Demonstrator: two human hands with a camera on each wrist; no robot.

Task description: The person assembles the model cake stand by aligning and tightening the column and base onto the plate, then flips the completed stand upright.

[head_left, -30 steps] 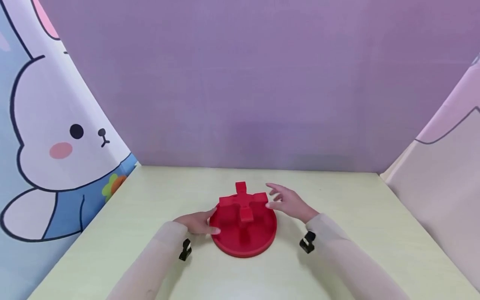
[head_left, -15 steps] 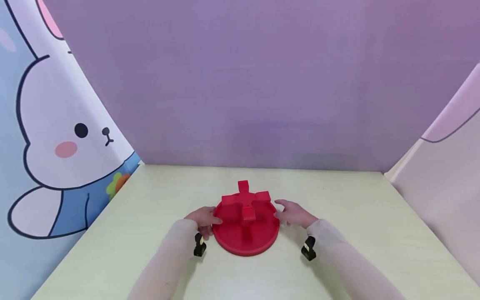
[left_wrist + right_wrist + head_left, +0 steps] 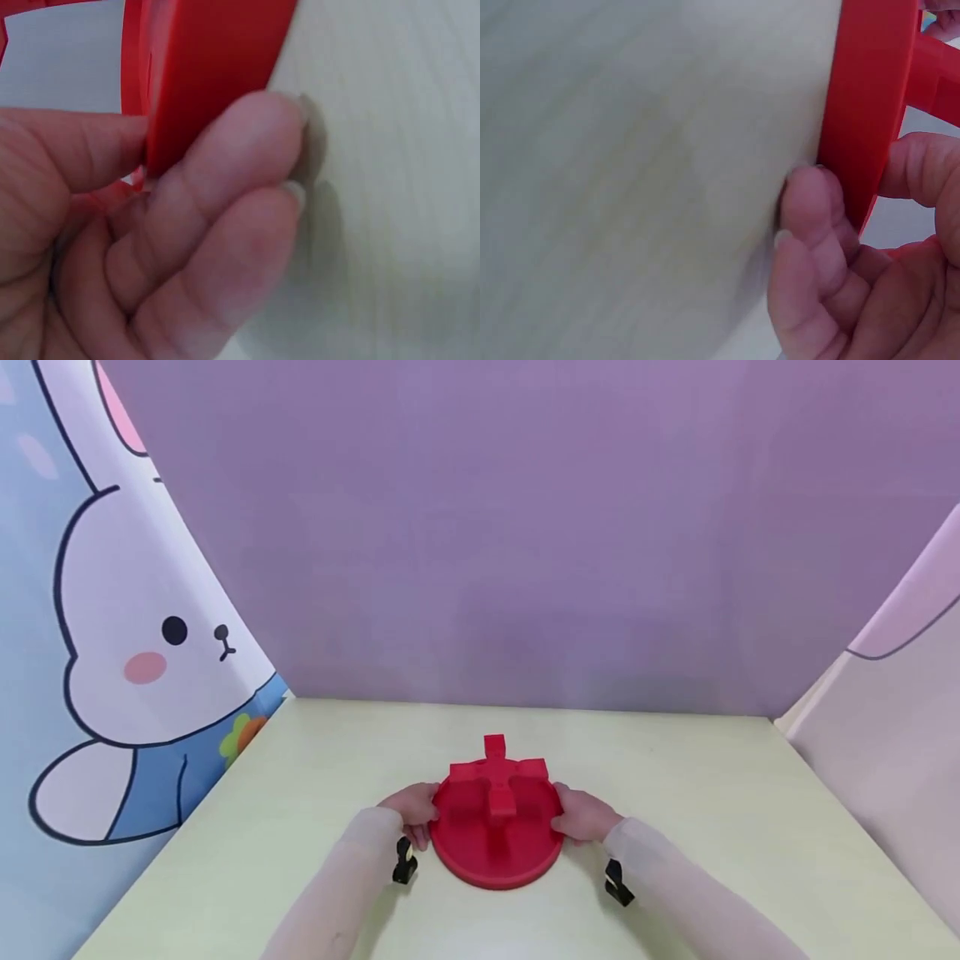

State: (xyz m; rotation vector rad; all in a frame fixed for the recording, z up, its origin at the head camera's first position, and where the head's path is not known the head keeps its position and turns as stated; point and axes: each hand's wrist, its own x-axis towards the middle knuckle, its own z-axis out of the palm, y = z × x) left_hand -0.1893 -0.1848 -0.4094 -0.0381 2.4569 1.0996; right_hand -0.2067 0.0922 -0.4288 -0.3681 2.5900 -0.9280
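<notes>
A red round disc (image 3: 498, 860) with a raised rim lies at the middle of the table in the head view. From it stands a red four-armed cross (image 3: 498, 774). My left hand (image 3: 414, 810) grips the disc's left edge; in the left wrist view its thumb (image 3: 105, 150) is on the rim's upper side and curled fingers (image 3: 232, 157) lie along the outer wall. My right hand (image 3: 587, 816) grips the right edge likewise, its thumb (image 3: 919, 169) over the rim and its fingers (image 3: 810, 225) against the outer wall. The disc's underside is hidden.
A pale wooden table (image 3: 675, 777) carries the disc. A purple panel (image 3: 525, 543) rises along its back edge. Printed sheets flank it, the left one with a cartoon rabbit (image 3: 142, 635). Black clips (image 3: 404, 862) hang at both wrists.
My right hand has come down from beside the cross's right arm and taken hold of the disc's right edge. The left hand has shifted its hold on the left edge.
</notes>
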